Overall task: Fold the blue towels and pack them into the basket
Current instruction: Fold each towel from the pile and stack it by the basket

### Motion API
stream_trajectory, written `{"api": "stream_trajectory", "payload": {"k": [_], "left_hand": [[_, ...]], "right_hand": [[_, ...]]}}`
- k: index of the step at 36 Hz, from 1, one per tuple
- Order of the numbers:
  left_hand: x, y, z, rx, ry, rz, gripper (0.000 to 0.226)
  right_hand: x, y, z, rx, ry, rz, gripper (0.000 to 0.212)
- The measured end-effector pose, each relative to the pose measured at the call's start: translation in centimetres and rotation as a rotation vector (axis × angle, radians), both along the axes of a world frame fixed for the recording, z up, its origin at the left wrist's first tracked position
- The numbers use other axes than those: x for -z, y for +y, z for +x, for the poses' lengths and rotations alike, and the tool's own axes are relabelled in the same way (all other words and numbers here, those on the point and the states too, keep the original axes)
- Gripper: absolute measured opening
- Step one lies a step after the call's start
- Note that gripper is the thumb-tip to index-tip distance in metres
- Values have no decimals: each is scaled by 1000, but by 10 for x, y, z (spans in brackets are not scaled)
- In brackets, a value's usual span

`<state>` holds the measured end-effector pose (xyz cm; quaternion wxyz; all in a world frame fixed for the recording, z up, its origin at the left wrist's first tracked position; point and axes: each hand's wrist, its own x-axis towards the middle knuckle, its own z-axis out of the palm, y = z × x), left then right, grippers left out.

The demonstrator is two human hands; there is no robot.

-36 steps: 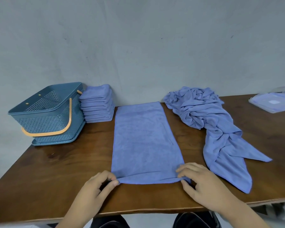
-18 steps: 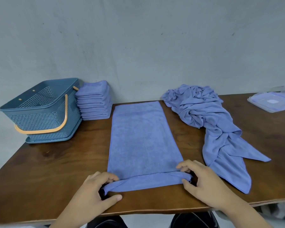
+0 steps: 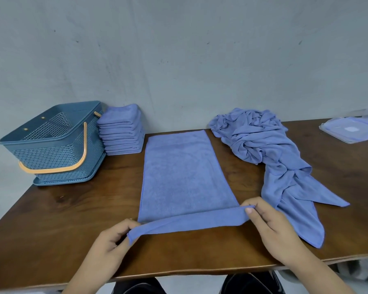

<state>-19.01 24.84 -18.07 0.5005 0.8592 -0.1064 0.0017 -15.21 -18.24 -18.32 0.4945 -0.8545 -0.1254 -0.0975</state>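
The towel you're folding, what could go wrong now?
The left hand and right hand pinch the near corners of the flat towel; the edge looks slanted, so the fold might land crooked. The crumpled towels lie close beside the right hand, and could get snagged.

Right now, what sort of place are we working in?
Likely a simple towel-folding workstation: a wooden table against a plain grey wall, a stack of folded towels beside the blue basket, and a heap of unfolded towels on the right.
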Motion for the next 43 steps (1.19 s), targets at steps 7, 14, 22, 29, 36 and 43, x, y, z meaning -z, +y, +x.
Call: {"api": "stream_trajectory", "payload": {"k": [7,14,22,29,36,43], "left_hand": [[-1,-5,-3,-84,-62,-60,56],[-9,-12,-1,-117,-17,-94,52],[-34,-21,48,-194,-61,-189,50],[-40,-13,138,-278,-56,-163,46],[-19,-11,217,-309,19,110,32],[-13,-30,272,-233,-127,539,41]], "right_hand": [[-1,4,-4,29,-16,-11,43],[-7,9,2,8,26,74,31],[-35,31,51,18,58,212,23],[-49,47,137,87,32,194,20],[-24,60,212,104,143,-107,39],[-18,77,267,-8,82,-429,40]]}}
